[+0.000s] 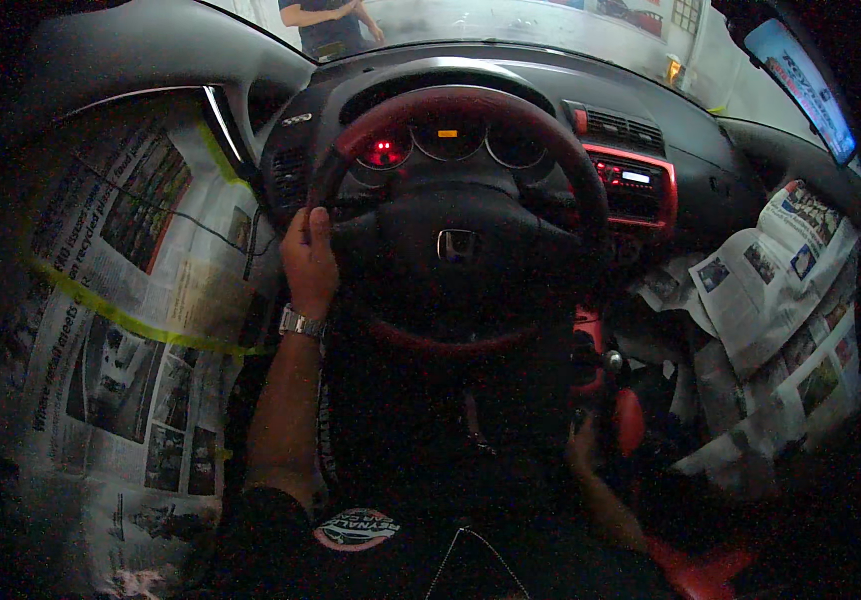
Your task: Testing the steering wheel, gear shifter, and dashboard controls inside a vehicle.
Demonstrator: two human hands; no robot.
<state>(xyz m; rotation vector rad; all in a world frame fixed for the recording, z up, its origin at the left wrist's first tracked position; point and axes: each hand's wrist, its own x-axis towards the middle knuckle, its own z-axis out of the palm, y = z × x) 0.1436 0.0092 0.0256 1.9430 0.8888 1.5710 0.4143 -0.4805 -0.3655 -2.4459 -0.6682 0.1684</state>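
My left hand (311, 265) is closed round the left side of a dark red and black steering wheel (471, 103), thumb lying along the rim. A metal watch (302, 321) circles that wrist. Low on the right, my right hand (583, 445) rests in deep shadow beside a red-trimmed centre console (588, 322). Its fingers are too dark to make out, and so is anything in them. A round silvery knob (615, 357) stands a little above it. Behind the wheel, the instrument cluster (448, 142) shows red and orange lights.
Newspaper sheets (141, 370) held by yellow tape (131, 322) cover the door on my left. More loose newspaper (761, 290) drapes the passenger side. A lit car radio (636, 178) sits in the dashboard. Beyond the windscreen stands a person (329, 25). A mirror (801, 85) hangs upper right.
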